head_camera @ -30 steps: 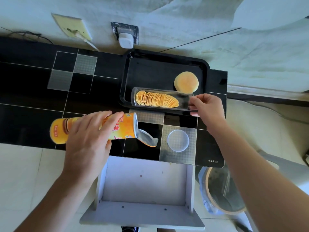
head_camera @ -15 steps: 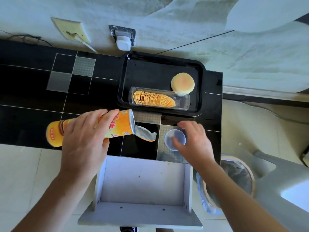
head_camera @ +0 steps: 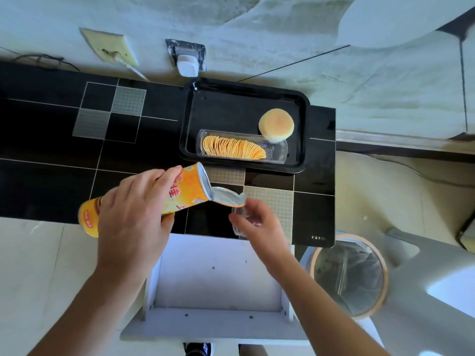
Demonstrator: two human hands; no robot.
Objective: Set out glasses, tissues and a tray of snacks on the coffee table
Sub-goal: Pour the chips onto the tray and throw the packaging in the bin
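Right of centre in the frame, on the glossy black tiled bench (head_camera: 46, 155), sits the black rectangular plastic tray (head_camera: 304, 129), its far edge close to the wall. Inside it, along the near rim, lies a clear plastic trough (head_camera: 279, 150) filled with a row of yellow stacked crisps (head_camera: 232, 148), and a round pale bun (head_camera: 276, 123) touches the trough's right end.

Just below the tray, the left hand (head_camera: 133, 214) reaches in from the lower left, palm down, fingers wrapped over an orange cardboard crisp tube (head_camera: 180, 192) held nearly level, its open mouth tilted up toward the tray. A silver foil seal (head_camera: 227, 197) hangs peeled from the tube's rim.

Beside the seal, the right hand (head_camera: 259, 227) comes in from the lower right with its wrist bent, fingertips pinching a clear round plastic lid (head_camera: 240, 222) lifted just off the bench edge.

At the lower middle stands a white wooden stool (head_camera: 216, 291). A bin with a tan rim and clear liner (head_camera: 347, 281) sits at the lower right. On the wall in the upper left are a cream socket plate (head_camera: 110, 48) and a white plug adapter (head_camera: 187, 65).
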